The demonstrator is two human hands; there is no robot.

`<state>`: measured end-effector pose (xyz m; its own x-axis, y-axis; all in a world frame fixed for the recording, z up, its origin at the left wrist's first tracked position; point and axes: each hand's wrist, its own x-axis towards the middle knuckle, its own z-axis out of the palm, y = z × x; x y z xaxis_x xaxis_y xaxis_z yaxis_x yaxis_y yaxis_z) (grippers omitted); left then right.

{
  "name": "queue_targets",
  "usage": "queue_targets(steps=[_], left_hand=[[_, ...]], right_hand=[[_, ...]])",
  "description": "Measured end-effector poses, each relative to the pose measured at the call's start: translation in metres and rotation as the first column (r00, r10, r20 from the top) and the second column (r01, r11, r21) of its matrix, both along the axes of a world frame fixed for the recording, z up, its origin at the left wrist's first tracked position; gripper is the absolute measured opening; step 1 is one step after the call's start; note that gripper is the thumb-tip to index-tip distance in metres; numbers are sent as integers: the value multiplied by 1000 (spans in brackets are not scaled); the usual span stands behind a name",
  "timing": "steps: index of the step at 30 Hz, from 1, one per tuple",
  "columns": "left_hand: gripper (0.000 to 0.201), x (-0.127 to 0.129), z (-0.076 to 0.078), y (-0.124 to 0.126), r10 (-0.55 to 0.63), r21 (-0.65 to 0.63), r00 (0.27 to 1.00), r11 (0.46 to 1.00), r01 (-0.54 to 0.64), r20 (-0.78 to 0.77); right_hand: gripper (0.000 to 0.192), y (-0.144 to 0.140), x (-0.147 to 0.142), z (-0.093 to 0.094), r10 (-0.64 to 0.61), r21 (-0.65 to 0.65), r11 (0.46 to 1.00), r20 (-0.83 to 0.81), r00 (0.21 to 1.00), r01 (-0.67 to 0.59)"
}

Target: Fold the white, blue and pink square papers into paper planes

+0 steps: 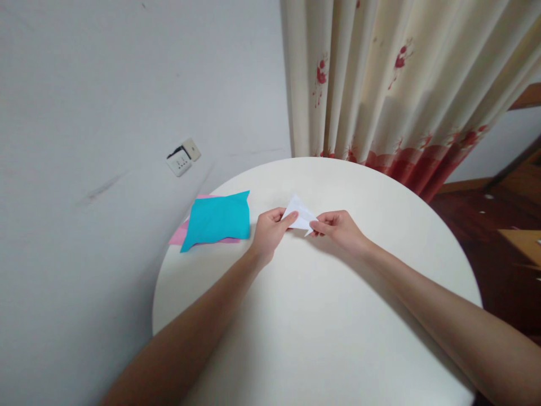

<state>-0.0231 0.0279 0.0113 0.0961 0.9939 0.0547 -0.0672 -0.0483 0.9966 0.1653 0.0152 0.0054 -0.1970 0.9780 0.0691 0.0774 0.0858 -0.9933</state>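
Note:
A small folded piece of white paper (pixel 301 216) is held just above the round white table (pixel 321 338), near its middle. My left hand (pixel 268 232) pinches its left edge between thumb and fingers. My right hand (pixel 338 228) pinches its right lower corner. The paper's upper point sticks up between the two hands. To the left of my left hand lies a turquoise sheet of paper (pixel 220 220) on top of a pink sheet (pixel 180 234), both at the table's left edge.
A grey wall with a socket plate (pixel 183 158) stands behind and left of the table. A cream curtain with red print (pixel 393 84) hangs at the back. Dark wooden floor (pixel 486 237) lies to the right.

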Motion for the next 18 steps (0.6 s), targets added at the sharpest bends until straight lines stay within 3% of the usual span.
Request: queue_targets(steps=[4,8,18], left_hand=[[44,-3,3,-1,-152,-98,988,984,149,-18],[41,-1,3,-6,-219,-136,974,969,208,-65],[40,0,-2,-1,-61,-46,997,997,63,43]], right_hand=[[34,1,0,1,-8,37,999,0,1000,8],[31,3,1,1,-79,25,996,-38,996,80],[28,4,5,3,-55,38,998,19,998,54]])
